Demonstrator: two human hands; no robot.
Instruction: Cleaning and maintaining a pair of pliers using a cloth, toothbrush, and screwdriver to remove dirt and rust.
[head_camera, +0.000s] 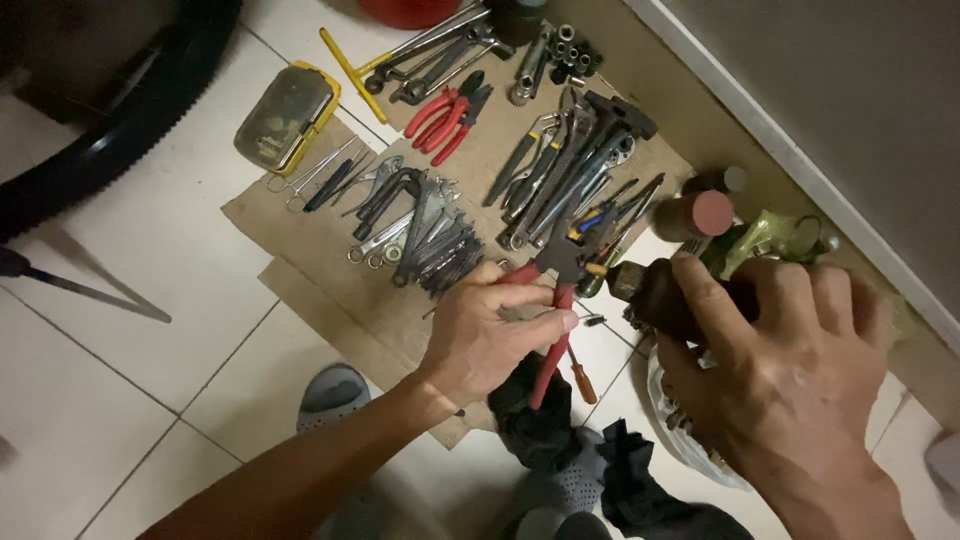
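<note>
My left hand (490, 335) grips red-handled pliers (553, 318); their dark jaws point up toward the small neck of a dark brown bottle (650, 290). My right hand (780, 370) wraps around that bottle's body and holds it on its side, neck to the left. The jaws sit right at the neck's end; whether they clamp it I cannot tell.
A cardboard sheet (300, 215) on the tiled floor carries several wrenches (430, 235), more red pliers (448, 115), sockets (570, 50) and other hand tools. A yellow-edged case (287, 115) lies upper left, a black tyre (120, 120) at left, dark rags (540, 420) below my hands.
</note>
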